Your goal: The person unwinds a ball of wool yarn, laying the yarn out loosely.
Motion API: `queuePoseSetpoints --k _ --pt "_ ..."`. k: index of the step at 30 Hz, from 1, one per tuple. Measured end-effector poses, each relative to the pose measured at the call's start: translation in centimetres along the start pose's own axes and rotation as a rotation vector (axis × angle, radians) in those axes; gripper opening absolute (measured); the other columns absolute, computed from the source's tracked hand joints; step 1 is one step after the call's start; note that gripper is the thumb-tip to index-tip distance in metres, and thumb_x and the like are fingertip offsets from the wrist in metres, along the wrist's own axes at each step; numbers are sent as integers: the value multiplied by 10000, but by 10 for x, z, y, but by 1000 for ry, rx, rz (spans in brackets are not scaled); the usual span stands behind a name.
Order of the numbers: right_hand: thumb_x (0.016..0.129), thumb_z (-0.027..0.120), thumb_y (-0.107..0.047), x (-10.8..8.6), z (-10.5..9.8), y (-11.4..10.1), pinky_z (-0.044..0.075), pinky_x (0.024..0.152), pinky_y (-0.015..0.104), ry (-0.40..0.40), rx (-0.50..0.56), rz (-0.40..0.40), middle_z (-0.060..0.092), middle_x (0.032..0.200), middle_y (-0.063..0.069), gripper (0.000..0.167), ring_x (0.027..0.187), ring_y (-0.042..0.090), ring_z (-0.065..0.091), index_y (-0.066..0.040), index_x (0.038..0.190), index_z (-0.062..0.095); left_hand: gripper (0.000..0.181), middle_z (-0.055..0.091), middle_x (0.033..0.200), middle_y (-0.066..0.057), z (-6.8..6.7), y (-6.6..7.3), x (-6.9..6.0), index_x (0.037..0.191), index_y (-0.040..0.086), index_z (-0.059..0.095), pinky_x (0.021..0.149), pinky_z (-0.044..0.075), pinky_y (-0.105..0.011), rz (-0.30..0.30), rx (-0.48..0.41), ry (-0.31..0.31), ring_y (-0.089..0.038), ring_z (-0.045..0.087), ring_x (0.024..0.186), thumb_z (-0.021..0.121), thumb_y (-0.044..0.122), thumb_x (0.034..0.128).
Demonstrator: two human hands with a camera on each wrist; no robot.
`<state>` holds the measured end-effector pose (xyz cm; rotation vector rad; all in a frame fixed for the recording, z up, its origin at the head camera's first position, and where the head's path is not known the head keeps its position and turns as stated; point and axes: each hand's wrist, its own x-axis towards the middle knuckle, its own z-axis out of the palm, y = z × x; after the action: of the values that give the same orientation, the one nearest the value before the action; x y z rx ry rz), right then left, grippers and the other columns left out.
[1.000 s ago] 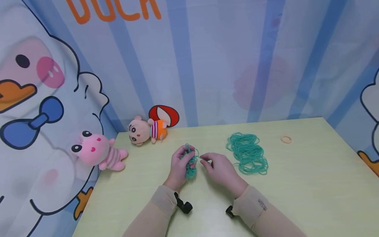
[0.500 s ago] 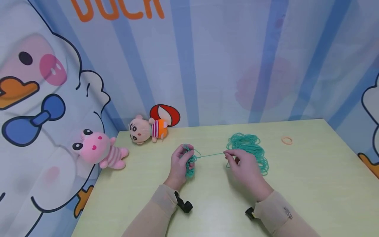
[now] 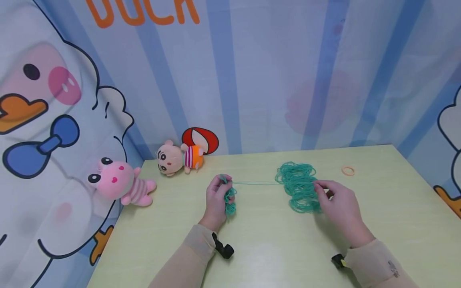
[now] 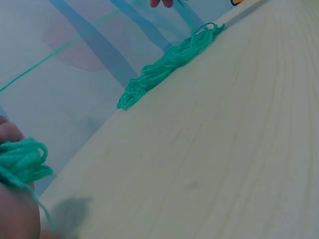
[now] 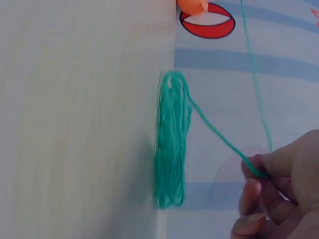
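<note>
A small looped bunch of green yarn [image 3: 230, 201] is gripped in my left hand [image 3: 216, 200], its loops hanging out past the fingers. From there a strand of yarn [image 3: 257, 183] runs taut to the right, above the table. My right hand [image 3: 340, 204] pinches that strand between thumb and fingertips, beside the right edge of a larger loose pile of green yarn [image 3: 300, 187] on the table. In the right wrist view the strand bends at the pinching fingers [image 5: 279, 174] and leads back down to the pile [image 5: 172, 144].
An orange-pink ring [image 3: 348, 171] lies right of the pile. Two plush toys, a pink one [image 3: 120, 182] and one in orange shorts [image 3: 180, 158], lie at the table's left and back. A printed curtain [image 3: 259, 80] hangs behind the table [image 3: 263, 248].
My right hand has moved from near my left hand out to the right, past the yarn pile, drawing the strand out between the hands. My left hand has stayed almost in place.
</note>
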<state>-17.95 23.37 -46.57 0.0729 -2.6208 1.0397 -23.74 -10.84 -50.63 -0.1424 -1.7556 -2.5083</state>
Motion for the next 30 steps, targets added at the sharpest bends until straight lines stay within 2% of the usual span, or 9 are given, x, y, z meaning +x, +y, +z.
queuePoseSetpoints --k 5,8,11,14,16,19,22,25,30 --pt "1120 615 -270 2 -13 23 512 631 354 -123 -83 111 792 1216 221 349 800 269 686 -36 1330 766 97 519 785 28 0 -1 1 1134 29 596 488 373 -196 15 -31 -8 -110 450 564 530 44 1065" --pt "1117 592 -274 6 -16 33 600 824 531 -225 -153 161 770 1296 260 371 1058 462 735 -13 1310 771 84 543 788 28 0 -1 1 1105 74 611 494 378 -199 5 -46 -17 -109 461 575 544 44 1064" --pt "1099 595 -252 8 -16 37 559 1006 667 -307 -197 178 750 1328 286 377 1245 551 676 12 1308 763 93 575 811 27 0 0 0 1080 130 625 509 411 -208 -6 -36 -39 -110 478 584 577 54 1055" --pt "1086 576 -239 10 -11 32 544 1010 690 -320 -211 158 694 1371 337 427 1254 575 644 46 1377 704 76 601 824 30 -1 1 -1 1086 138 632 523 451 -214 -12 -5 -65 -111 503 579 615 75 1047" --pt "1073 557 -226 11 -5 23 540 978 689 -279 -189 145 606 1432 380 469 1259 591 609 54 1437 647 59 608 825 34 -2 2 -1 1090 133 637 525 470 -212 -11 12 -79 -107 515 573 634 92 1048" --pt "1059 544 -187 12 9 5 532 963 683 -175 -124 80 526 1479 382 474 1256 577 586 39 1470 618 58 608 814 39 -3 2 -1 1083 140 648 527 479 -205 -19 19 -95 -99 527 572 650 95 1047" --pt "1077 593 -172 14 30 -19 570 917 589 -136 -31 -37 595 1478 300 417 1141 442 659 0 1451 660 52 613 809 47 -4 2 -2 1056 147 658 528 471 -199 -27 19 -111 -89 525 581 660 96 1044" --pt "1106 643 -231 15 57 -45 597 813 416 -229 52 -139 665 1475 201 425 1000 249 701 -46 1488 653 52 617 791 47 -3 2 -3 1035 145 667 524 460 -197 -27 15 -126 -85 517 572 664 93 1037" --pt "1127 637 -336 15 94 -81 530 719 268 -369 114 -168 718 1464 107 509 873 84 647 -79 1564 597 51 651 864 32 0 1 -3 1052 152 670 531 456 -195 -28 29 -177 -75 518 587 657 104 1048"
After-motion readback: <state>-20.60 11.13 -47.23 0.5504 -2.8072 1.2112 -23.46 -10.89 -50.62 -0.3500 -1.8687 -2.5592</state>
